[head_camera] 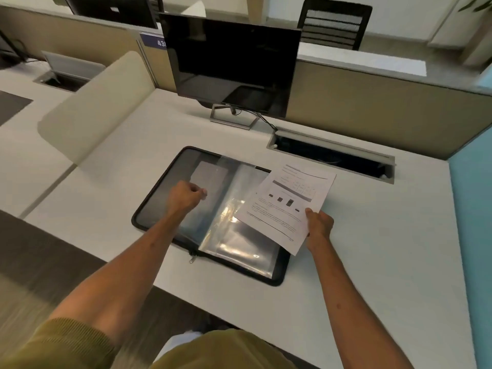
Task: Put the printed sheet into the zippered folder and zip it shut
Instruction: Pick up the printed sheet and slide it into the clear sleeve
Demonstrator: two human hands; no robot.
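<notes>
The black zippered folder (149, 206) lies open flat on the white desk, its clear plastic sleeves (234, 235) showing glare. The zipper pull (192, 258) hangs at the near edge by the spine. My right hand (318, 225) pinches the near corner of the printed sheet (288, 203), held tilted over the folder's right half. My left hand (186, 197) hovers over the left half with fingers curled, pinching the edge of a clear sleeve.
A dark monitor (231, 67) on a stand sits behind the folder. An open cable tray (330, 155) is recessed in the desk at the back right. A beige divider (90, 110) stands to the left, a blue panel (471, 209) on the right.
</notes>
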